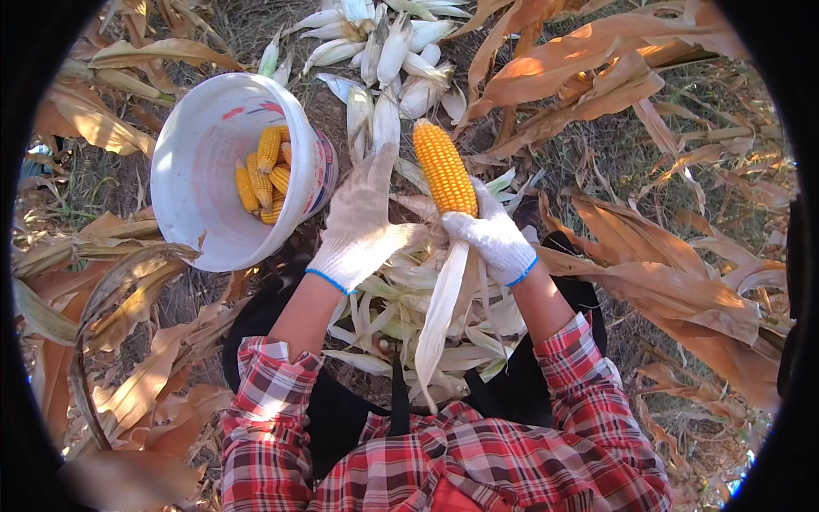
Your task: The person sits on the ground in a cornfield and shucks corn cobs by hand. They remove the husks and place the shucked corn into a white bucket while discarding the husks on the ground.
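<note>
My right hand [483, 233], in a white knit glove with a blue cuff edge, grips the lower part of a yellow ear of corn [443, 168]. The ear's kernels are bare and its tip points away from me. Below the grip, a long pale husk [443, 313] hangs peeled back toward my lap. My left hand [361, 221], gloved alike, is spread with the fingers extended and the thumb toward the ear's base. Whether that thumb touches the husk I cannot tell. Left of it, a white plastic bucket [192, 147] leans toward me, holding several husked ears [262, 169].
Several ears still in pale husks [390, 57] lie heaped on the ground ahead. Stripped husks [397, 294] are piled between my legs. Dry corn leaves [640, 275] crowd in from the right, and more dry leaves [141, 365] stand on the left, one reaching near the bucket's rim.
</note>
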`<state>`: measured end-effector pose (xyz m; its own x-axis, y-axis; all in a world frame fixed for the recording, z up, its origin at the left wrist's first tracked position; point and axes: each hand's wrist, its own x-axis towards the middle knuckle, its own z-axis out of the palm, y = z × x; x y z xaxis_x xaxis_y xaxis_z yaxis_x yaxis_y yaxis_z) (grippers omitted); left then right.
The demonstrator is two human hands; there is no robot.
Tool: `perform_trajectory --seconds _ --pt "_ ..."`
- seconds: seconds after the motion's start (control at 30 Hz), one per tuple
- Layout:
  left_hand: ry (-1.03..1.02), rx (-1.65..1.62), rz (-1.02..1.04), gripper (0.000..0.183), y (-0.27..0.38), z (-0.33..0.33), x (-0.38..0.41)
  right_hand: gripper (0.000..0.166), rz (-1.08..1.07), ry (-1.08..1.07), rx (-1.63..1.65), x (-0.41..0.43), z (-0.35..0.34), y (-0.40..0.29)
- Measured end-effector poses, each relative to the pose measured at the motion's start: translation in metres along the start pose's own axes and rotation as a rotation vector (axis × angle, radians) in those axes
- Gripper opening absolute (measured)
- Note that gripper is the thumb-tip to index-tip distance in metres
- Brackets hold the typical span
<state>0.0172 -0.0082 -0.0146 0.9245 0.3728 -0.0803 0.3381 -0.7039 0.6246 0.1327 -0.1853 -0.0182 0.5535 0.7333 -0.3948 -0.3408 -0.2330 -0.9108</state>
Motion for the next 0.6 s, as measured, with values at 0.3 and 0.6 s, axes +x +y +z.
perform_trajectory --seconds 0.3,0.6 --pt "0.237 -1.515 -0.578 0.037 0.019 0.039 -0.015 0.047 0.339 -0.205 0.24 -0.015 0.046 0.042" --pt "-0.054 -1.202 -0.415 0.04 0.002 0.022 -0.012 0.035 0.03 -0.102 -0.3 -0.027 0.078 0.034"
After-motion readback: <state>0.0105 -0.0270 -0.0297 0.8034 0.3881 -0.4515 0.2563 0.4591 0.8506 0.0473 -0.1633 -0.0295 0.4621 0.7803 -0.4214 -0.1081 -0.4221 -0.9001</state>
